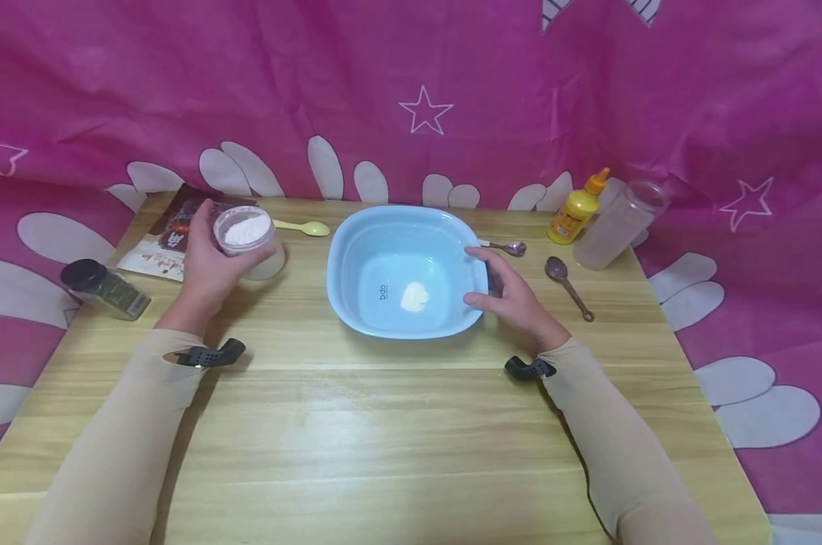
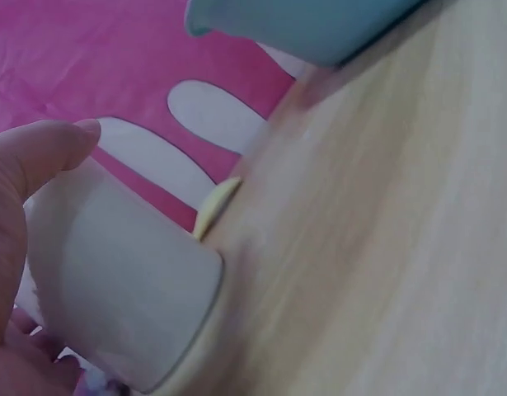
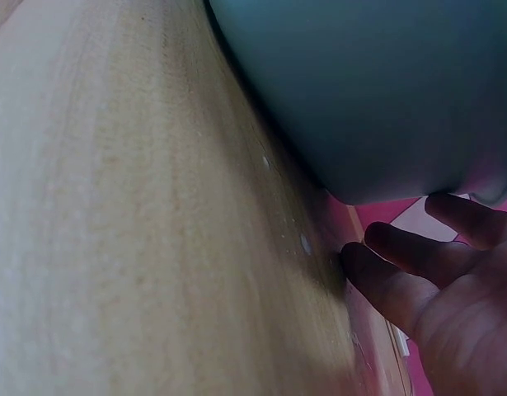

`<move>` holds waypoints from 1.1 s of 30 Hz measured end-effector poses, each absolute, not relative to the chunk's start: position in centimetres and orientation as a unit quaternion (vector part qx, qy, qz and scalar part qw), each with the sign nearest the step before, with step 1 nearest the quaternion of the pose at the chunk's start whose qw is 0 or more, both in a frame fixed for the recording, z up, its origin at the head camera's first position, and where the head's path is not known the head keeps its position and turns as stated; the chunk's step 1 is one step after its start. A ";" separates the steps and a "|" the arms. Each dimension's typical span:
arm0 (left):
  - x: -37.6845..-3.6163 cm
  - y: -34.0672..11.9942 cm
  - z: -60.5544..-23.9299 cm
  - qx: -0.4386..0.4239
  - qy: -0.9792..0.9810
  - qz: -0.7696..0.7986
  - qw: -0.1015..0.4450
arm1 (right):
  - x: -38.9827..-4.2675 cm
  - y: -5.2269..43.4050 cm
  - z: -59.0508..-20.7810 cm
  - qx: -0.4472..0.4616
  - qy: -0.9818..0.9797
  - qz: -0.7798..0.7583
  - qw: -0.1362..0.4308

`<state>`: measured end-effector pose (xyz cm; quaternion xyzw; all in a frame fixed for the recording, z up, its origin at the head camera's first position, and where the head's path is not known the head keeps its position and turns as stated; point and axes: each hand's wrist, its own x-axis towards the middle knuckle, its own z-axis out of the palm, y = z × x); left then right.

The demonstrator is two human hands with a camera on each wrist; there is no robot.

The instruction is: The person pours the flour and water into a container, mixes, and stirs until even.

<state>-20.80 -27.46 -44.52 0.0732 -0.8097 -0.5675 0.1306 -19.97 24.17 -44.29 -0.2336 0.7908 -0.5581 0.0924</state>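
Observation:
A clear tub of white powder (image 1: 250, 231) is in my left hand (image 1: 213, 261), thumb and fingers spread round its side. In the left wrist view the tub (image 2: 129, 280) is tilted in the picture, its base close to the tabletop. A light blue basin (image 1: 363, 325) stands at the middle of the table, with a small heap of white powder (image 1: 414, 297) on its floor. At its right rim my right hand (image 1: 516, 299) holds on, index finger and thumb over the edge. The other fingers (image 3: 401, 285) lie outside, below the rim in the right wrist view.
Behind the tub lie a yellow spoon (image 1: 309, 228) and a brown-and-white packet (image 1: 169, 242). A black-lidded jar (image 1: 107, 289) lies at left. On the right are a small spoon (image 1: 515, 247), a brown spoon (image 1: 569, 288), a yellow bottle (image 1: 576, 216) and a clear container (image 1: 611, 235).

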 end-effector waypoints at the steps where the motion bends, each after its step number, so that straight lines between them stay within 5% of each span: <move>1: -20.7 -27.3 -44.3 0.074 -0.804 -0.574 0.136 | -20.0 24.2 -44.3 -0.233 0.791 -0.558 0.092; 19: -19.6 -25.5 -41.9 0.013 -0.773 -0.566 0.287 | -20.1 24.2 -44.4 -0.237 0.783 -0.568 0.095; 33: -18.9 -23.3 -40.6 -0.096 -0.710 -0.608 0.342 | -20.1 24.1 -44.5 -0.242 0.779 -0.571 0.094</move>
